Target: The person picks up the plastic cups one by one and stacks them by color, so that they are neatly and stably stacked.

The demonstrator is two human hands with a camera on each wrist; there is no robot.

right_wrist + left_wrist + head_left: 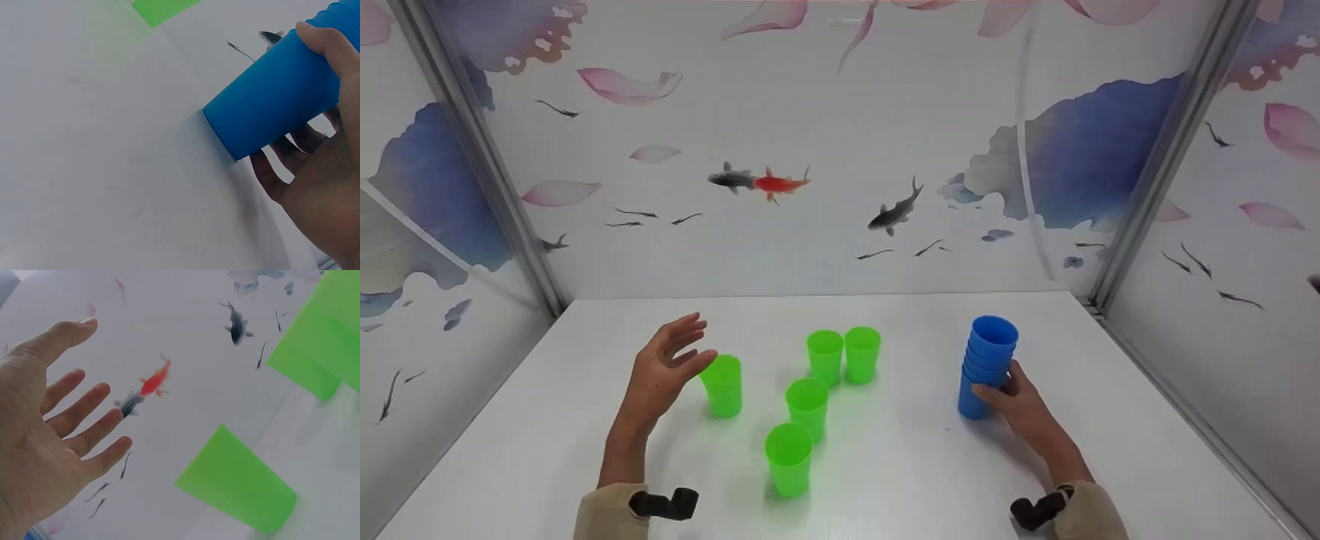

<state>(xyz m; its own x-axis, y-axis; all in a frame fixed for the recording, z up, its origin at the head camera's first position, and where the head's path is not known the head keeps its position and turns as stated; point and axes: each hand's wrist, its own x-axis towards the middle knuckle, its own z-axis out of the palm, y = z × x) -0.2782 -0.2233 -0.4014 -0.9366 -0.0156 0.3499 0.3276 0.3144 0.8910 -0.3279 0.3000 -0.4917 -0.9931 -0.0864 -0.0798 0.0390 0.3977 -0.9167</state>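
Note:
My right hand (pixel 1024 405) grips a stack of blue cups (pixel 984 367) near its lower part, thumb on the near side and fingers behind. The stack is upright at the right of the table; in the right wrist view the bottom blue cup (pixel 275 93) is at or close to the tabletop. My left hand (pixel 664 367) is raised with its fingers spread, holding nothing. Just beyond its thumb is a green cup (pixel 725 390), and the left wrist view shows this green cup (pixel 239 481) apart from the fingers.
Several more green cups stand upright mid-table: two side by side at the back (pixel 862 356), another green cup (pixel 808 409) in the middle, and a green cup (pixel 790 465) in front. White panels (pixel 825 255) printed with fish and petals enclose the white table (pixel 900 480).

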